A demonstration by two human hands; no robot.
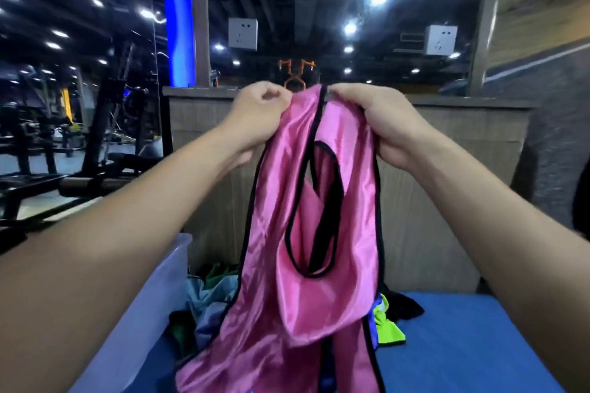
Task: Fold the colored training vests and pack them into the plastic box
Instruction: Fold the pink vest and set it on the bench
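You hold the pink vest [319,201] up by its top edge — your left hand [255,118] pinches one shoulder strap, your right hand [383,124] grips the other, the two nearly touching. From each grip the vest hangs straight down, long axis vertical, its tail on the blue mat [463,344]. The plastic box [153,297] sits lower left — nearer your left hand.

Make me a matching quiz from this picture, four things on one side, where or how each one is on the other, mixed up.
Things:
1. pink vest
2. plastic box
3. green vest
4. wall socket

States:
A. crumpled on the blue mat
B. held up by both hands
C. mounted up behind the hands
D. standing at the lower left

Pairs: 1-B, 2-D, 3-A, 4-C
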